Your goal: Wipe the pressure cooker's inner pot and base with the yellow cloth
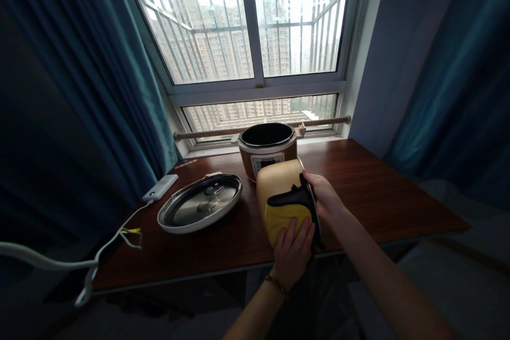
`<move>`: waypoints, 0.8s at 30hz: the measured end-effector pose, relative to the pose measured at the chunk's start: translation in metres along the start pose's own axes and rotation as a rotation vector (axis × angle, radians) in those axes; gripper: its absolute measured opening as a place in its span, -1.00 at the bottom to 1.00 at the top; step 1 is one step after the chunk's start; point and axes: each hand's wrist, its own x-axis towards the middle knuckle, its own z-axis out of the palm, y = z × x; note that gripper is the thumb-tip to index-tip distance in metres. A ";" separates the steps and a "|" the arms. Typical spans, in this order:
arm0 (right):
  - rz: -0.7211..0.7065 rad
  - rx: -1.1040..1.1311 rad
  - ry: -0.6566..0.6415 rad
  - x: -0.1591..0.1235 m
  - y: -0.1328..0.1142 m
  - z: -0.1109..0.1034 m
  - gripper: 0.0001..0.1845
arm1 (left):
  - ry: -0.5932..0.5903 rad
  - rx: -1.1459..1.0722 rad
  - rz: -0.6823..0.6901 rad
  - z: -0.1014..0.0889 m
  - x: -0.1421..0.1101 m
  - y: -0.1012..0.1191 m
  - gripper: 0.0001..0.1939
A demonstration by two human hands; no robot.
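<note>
A gold-coloured inner pot (275,175) is tilted on its side over the front of the table, its rim towards the right. My right hand (323,195) grips that rim, fingers partly hidden inside. Against the pot's outer wall lies a yellow and black cloth (285,218), with my left hand (292,247) closed over it and pressing it to the surface. Behind the pot stands the rice cooker body (247,156), its dark cavity uncovered. The detached lid (199,220) rests to the left, its metal inner side facing up.
A white power strip (160,187) with a white cable (107,247) lies at the table's left. The wooden table (382,186) reaches to the window, where a horizontal rod (215,133) runs behind the cooker. Blue curtains (99,64) hang at both sides.
</note>
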 end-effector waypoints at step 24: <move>0.041 -0.033 0.015 0.006 0.002 0.001 -0.76 | 0.133 -0.558 -0.630 -0.011 0.032 -0.058 -0.49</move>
